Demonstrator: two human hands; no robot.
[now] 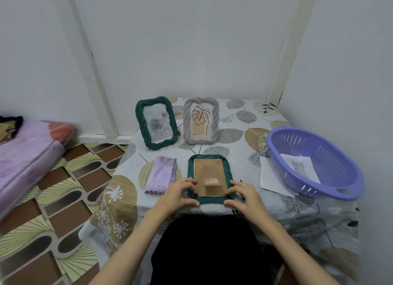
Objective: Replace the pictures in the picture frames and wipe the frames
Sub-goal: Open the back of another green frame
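A green picture frame (209, 158) lies face down near the table's front edge, its brown cardboard back (209, 172) with a stand flap facing up. My left hand (180, 192) holds its lower left corner, fingers curled onto the back. My right hand (244, 196) holds the lower right corner the same way. Behind it stand a second green frame (156, 123) with a rose picture and a grey frame (201, 119) with a leaf drawing. A folded purple cloth (160, 175) lies left of the flat frame.
A purple plastic basket (348, 178) at the right holds a cat picture (299, 165); a white sheet (271, 178) lies partly under it. The table carries a leaf-patterned cloth (234, 133) and stands against white walls. A pink mattress (27, 157) lies on the floor at left.
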